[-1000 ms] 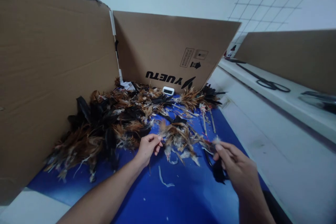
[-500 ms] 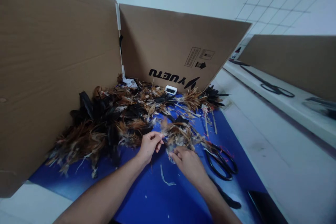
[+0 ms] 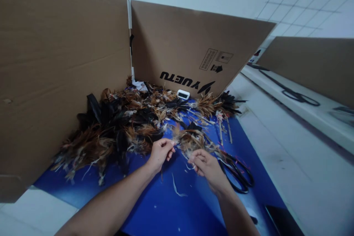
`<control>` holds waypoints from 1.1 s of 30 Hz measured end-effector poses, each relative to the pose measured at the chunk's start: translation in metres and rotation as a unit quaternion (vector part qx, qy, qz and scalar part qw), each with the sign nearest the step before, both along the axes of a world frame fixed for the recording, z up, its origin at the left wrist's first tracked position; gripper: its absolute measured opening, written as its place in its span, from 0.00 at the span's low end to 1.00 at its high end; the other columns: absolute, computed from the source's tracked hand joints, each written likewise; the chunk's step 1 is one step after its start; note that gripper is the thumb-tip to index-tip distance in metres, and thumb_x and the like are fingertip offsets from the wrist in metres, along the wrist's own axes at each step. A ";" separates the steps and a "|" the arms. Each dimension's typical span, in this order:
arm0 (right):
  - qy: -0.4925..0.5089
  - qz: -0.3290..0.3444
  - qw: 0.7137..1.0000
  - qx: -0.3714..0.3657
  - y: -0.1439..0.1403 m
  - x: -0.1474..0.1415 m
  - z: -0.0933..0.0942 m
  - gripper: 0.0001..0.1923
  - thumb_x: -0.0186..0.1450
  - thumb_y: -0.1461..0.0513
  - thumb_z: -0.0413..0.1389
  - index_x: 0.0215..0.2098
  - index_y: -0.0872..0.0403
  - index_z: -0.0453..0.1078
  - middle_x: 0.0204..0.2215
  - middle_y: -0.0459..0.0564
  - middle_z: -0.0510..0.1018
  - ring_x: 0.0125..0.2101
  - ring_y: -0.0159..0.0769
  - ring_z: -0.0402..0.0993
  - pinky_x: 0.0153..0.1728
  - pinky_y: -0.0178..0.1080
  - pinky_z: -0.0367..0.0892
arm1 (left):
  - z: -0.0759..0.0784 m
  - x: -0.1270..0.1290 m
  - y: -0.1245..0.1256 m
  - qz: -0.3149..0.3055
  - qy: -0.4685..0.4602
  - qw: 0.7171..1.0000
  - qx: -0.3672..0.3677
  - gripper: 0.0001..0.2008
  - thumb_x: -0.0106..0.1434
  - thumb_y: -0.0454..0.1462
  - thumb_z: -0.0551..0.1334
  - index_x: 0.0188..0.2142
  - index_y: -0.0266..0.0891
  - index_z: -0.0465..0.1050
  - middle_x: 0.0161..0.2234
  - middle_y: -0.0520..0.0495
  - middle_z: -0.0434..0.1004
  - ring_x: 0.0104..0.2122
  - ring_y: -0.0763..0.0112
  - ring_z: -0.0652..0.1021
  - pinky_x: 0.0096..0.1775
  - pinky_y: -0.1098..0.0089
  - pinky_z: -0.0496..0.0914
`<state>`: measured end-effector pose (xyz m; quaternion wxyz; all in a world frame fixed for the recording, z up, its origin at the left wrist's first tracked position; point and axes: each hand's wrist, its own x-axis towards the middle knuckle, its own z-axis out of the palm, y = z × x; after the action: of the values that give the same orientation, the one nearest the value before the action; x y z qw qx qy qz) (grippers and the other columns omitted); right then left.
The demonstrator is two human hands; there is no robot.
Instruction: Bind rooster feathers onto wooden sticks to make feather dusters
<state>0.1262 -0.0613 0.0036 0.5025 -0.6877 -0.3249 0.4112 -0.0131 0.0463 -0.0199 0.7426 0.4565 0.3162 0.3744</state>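
A heap of brown and black feathers (image 3: pixel 124 125) lies on a blue mat (image 3: pixel 179 206) in front of cardboard walls. My left hand (image 3: pixel 160 153) pinches the near edge of a small brown feather bunch (image 3: pixel 190 140). My right hand (image 3: pixel 206 166) has its fingers closed on the same bunch from the right side. Black scissors (image 3: pixel 238 173) lie on the mat just right of my right hand, untouched.
Cardboard panels (image 3: pixel 63 62) stand at the left and back. A small white device (image 3: pixel 183 94) sits against the back panel. Thin sticks (image 3: pixel 225 129) lie at the right of the heap. A white strip (image 3: pixel 175 188) lies on the mat. A black cable (image 3: pixel 298 96) runs along the right counter.
My right hand put the scissors down on the mat and moved left to the feather bunch. My left hand stayed pinched at the bunch. The view drifted slightly.
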 end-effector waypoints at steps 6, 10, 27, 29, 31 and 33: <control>0.061 -0.029 0.997 0.038 -0.002 0.006 -0.003 0.18 0.50 0.57 0.65 0.35 0.55 0.66 0.19 0.42 0.72 0.14 0.24 0.59 0.15 0.30 0.49 | -0.001 0.000 0.000 -0.006 0.001 1.000 0.007 0.15 0.54 0.44 0.63 0.29 0.31 0.71 0.19 0.53 0.67 0.13 0.83 0.62 0.14 0.79 0.56; 0.054 -0.022 0.997 0.042 -0.004 0.010 -0.006 0.14 0.54 0.54 0.62 0.28 0.56 0.67 0.19 0.44 0.73 0.14 0.22 0.56 0.15 0.30 0.49 | -0.001 0.000 -0.001 -0.002 0.005 1.000 0.008 0.15 0.54 0.45 0.63 0.27 0.32 0.71 0.19 0.53 0.67 0.13 0.83 0.62 0.14 0.79 0.56; 0.076 0.051 0.996 0.025 -0.002 -0.012 -0.002 0.18 0.51 0.55 0.64 0.34 0.55 0.66 0.21 0.47 0.76 0.20 0.33 0.71 0.16 0.32 0.62 | 0.005 -0.002 -0.015 -0.165 -0.019 0.986 0.016 0.16 0.54 0.45 0.64 0.29 0.32 0.73 0.18 0.49 0.70 0.18 0.77 0.70 0.20 0.76 0.64; 0.070 0.062 0.995 0.019 -0.002 -0.016 0.001 0.17 0.51 0.56 0.64 0.33 0.55 0.65 0.21 0.46 0.76 0.20 0.33 0.71 0.16 0.32 0.63 | 0.004 -0.001 -0.014 -0.143 -0.012 0.989 0.024 0.16 0.53 0.45 0.64 0.28 0.31 0.74 0.17 0.50 0.70 0.17 0.78 0.69 0.20 0.76 0.63; 0.066 0.060 0.996 0.013 -0.003 -0.017 0.004 0.16 0.51 0.56 0.63 0.33 0.54 0.65 0.23 0.46 0.76 0.21 0.32 0.72 0.17 0.32 0.63 | 0.005 -0.001 -0.013 -0.111 -0.007 0.994 0.019 0.15 0.53 0.44 0.65 0.27 0.31 0.74 0.17 0.50 0.69 0.17 0.79 0.68 0.21 0.76 0.63; 0.057 0.050 0.997 0.007 -0.003 -0.015 0.005 0.16 0.50 0.58 0.64 0.32 0.54 0.65 0.23 0.45 0.76 0.20 0.32 0.71 0.18 0.32 0.64 | 0.006 -0.001 -0.011 -0.093 -0.008 0.996 0.002 0.15 0.52 0.44 0.66 0.26 0.30 0.74 0.16 0.50 0.69 0.17 0.79 0.67 0.21 0.76 0.63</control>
<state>0.1109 -0.0645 0.0089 0.5036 -0.6424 -0.3327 0.4723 -0.0137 0.0356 -0.0135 0.7758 0.4821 0.2662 0.3081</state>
